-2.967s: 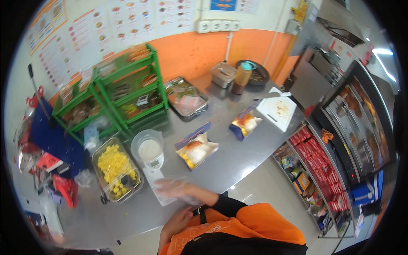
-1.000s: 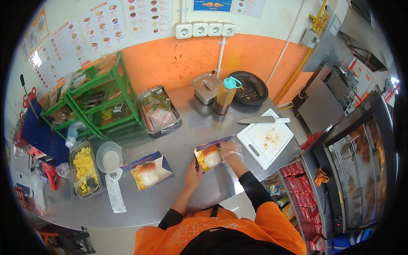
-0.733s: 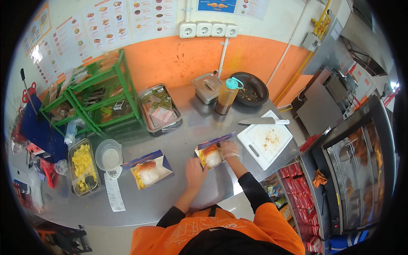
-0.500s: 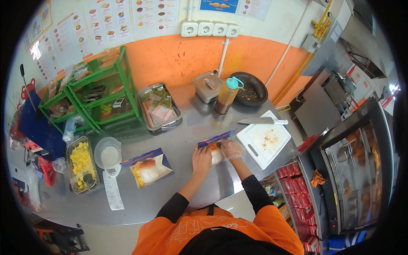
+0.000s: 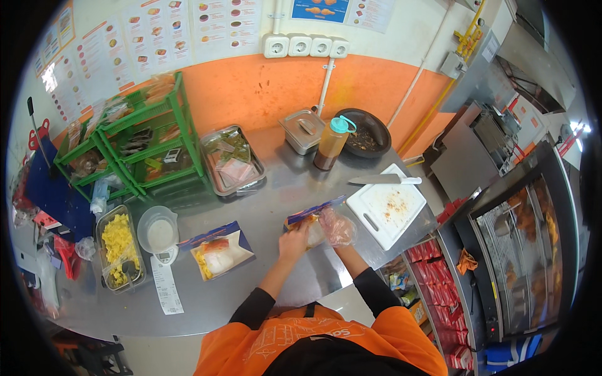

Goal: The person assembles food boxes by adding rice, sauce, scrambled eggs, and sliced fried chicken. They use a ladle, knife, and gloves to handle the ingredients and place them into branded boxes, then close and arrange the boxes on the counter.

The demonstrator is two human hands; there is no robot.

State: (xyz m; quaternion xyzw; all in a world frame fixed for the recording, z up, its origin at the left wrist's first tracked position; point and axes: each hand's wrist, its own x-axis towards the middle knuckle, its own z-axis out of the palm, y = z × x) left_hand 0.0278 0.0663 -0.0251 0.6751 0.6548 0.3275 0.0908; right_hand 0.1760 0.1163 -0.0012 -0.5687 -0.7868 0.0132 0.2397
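My left hand (image 5: 292, 243) grips the near left side of an open paper food box (image 5: 313, 235) with a dark blue raised flap. White rice and some browned food show inside it. My right hand (image 5: 339, 227), in a clear plastic glove, is closed at the box's right side. Whatever its fingers hold, if anything, is hidden. To the left lies a second open food box (image 5: 219, 255), holding rice, yellow shreds and a reddish-brown piece.
A white cutting board (image 5: 387, 210) with a knife (image 5: 384, 179) lies right. Behind stand a sauce bottle (image 5: 331, 144), stone mortar (image 5: 365, 135), lidded steel container (image 5: 302, 131) and steel tray (image 5: 232, 163). Leftward are a kitchen scale (image 5: 164, 255), tub of yellow food (image 5: 119, 247) and green rack (image 5: 150, 135).
My right hand has drawn back from over the box and its fingers have curled in. My left hand has shifted slightly left and nearer along the box.
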